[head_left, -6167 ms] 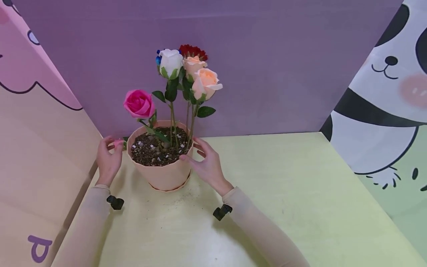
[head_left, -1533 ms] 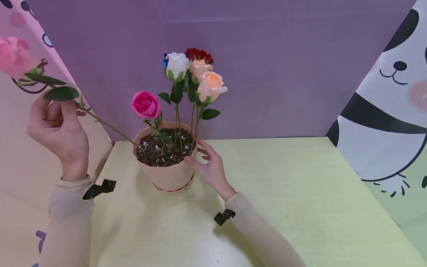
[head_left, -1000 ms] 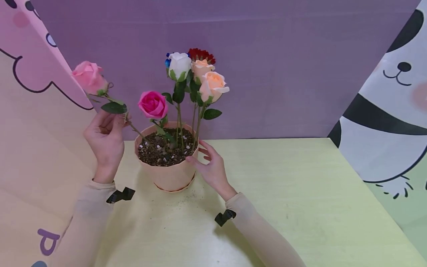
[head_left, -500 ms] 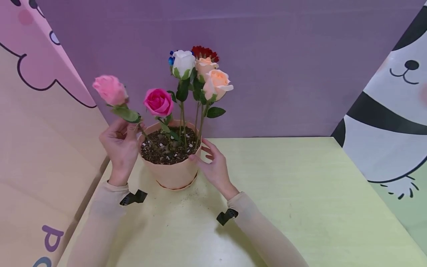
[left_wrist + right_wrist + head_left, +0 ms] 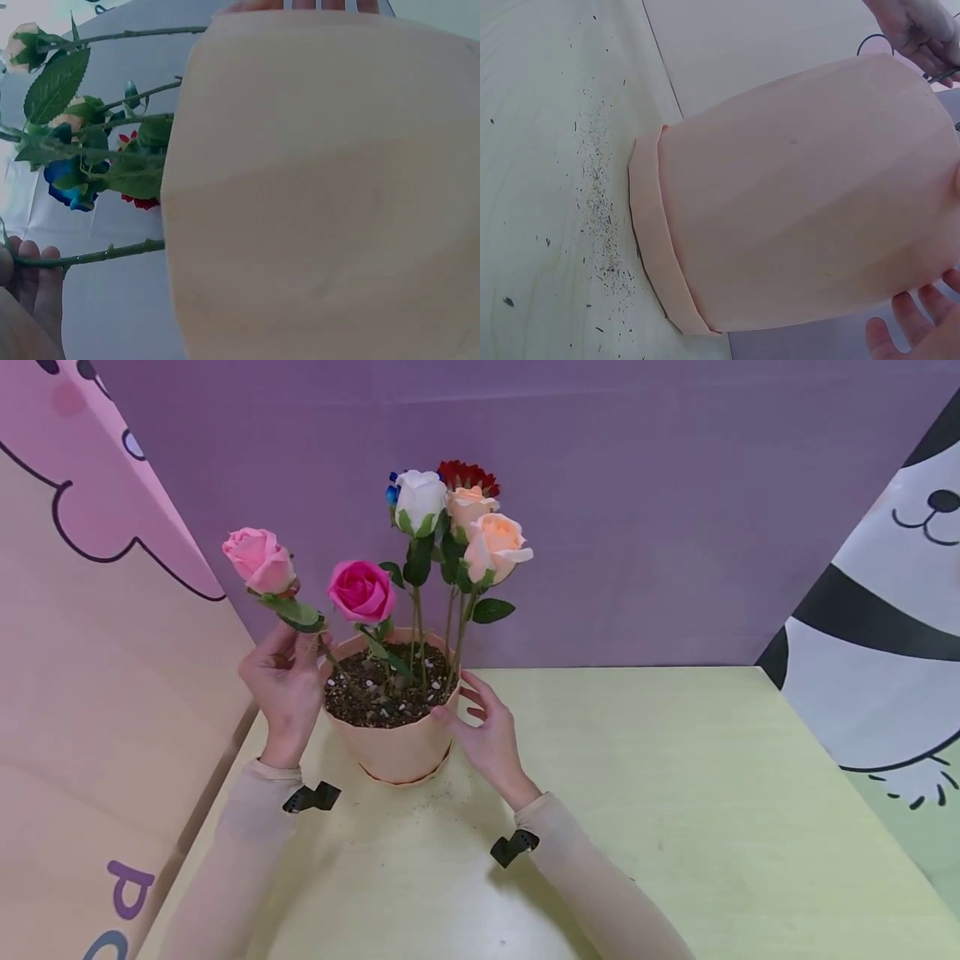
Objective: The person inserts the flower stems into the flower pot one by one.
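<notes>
A light pink rose (image 5: 258, 560) leans left over the rim of a peach flowerpot (image 5: 390, 752), and my left hand (image 5: 288, 685) pinches its stem (image 5: 112, 253) just under the leaves. The stem's lower part runs into the dark soil (image 5: 382, 702) at the pot's left side. My right hand (image 5: 487, 735) holds the right side of the pot, thumb at the front rim and fingers round the back. Beside the held rose, a bright pink rose (image 5: 362, 592) stands tilted left in the soil.
A white rose (image 5: 422, 497), two peach roses (image 5: 497, 547), a red flower (image 5: 468, 477) and a blue one (image 5: 393, 492) rise behind. The pot's saucer (image 5: 660, 232) rests on the table among soil crumbs (image 5: 604, 217). A purple wall (image 5: 637, 527) stands behind.
My left hand has brought the light pink rose from the far left, rightward and down, to the pot's left rim. My right hand has kept holding the pot.
</notes>
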The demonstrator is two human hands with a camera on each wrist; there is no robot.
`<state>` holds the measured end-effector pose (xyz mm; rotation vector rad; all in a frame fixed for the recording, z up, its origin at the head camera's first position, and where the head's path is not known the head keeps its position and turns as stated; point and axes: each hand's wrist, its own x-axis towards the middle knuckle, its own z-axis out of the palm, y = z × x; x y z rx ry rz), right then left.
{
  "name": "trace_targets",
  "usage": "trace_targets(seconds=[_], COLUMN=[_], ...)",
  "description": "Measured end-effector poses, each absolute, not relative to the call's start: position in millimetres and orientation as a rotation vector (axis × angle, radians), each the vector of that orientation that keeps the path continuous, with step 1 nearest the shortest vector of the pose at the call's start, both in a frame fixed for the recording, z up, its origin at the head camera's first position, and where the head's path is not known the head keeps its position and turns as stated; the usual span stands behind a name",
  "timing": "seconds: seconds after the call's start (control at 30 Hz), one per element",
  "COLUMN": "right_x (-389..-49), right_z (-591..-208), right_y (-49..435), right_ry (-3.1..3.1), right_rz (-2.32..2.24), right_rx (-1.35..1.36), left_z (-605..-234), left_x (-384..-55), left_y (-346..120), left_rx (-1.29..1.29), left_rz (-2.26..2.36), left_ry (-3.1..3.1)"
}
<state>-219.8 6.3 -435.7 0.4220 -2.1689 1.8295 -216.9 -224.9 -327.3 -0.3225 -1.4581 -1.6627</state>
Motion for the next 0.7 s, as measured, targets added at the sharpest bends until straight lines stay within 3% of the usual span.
trace_targets(seconds=[0.2,0.7], right_x=[-225.0,-224.7], right_z=[-437.7,-431.1], right_y=[7.5,8.2], right_ry=[-2.167,-2.218], right_rz=[1.850,1.859], right_rx=[0.432,0.400], left_z=[-326.5,-357.3], left_x=[-227.0,-210.3], left_y=[-235.5,-239.2], left_rx=[-0.386,-0.441], left_rz=[-1.684,-1.514], left_ry=[-1.481,-1.703])
